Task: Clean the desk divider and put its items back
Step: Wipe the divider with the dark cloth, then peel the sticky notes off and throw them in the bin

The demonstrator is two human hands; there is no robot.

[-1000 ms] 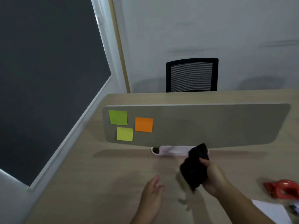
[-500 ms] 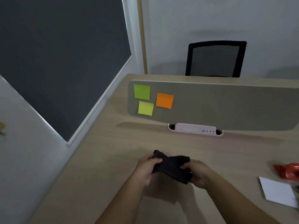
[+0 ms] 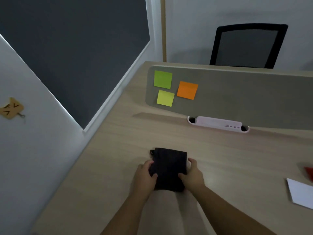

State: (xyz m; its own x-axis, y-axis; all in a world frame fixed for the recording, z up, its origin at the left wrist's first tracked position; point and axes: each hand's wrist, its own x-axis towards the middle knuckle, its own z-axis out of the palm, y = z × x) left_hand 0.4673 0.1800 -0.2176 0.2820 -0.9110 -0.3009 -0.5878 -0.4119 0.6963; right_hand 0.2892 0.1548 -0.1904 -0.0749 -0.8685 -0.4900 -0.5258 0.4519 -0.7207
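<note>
Half a second ago the black cloth was a crumpled wad bunched between my hands; now it lies flat on the bench as a folded rectangle, and my view has swung left, so the divider runs off the right edge.

My left hand grips the cloth's left edge with thumb on top, and my right hand grips the right edge the same way; both grips are closed round the fabric. Its long axis runs near to far, pointing away from me.

The desk divider stands well beyond the cloth, far and to the right, its length running left to right. Both hands sit level with each other, but the right is nearer the bulk of the panel, so I judge it the one to carry the cloth up for wiping.

Counting: one cloth, one divider, three sticky notes on its left end, namely a green note, a yellow note and an orange note, which I expect must come off first. One white cable tray sits at the divider's foot. At the right edge lie one white paper and a red thing, too cropped to name.
</note>
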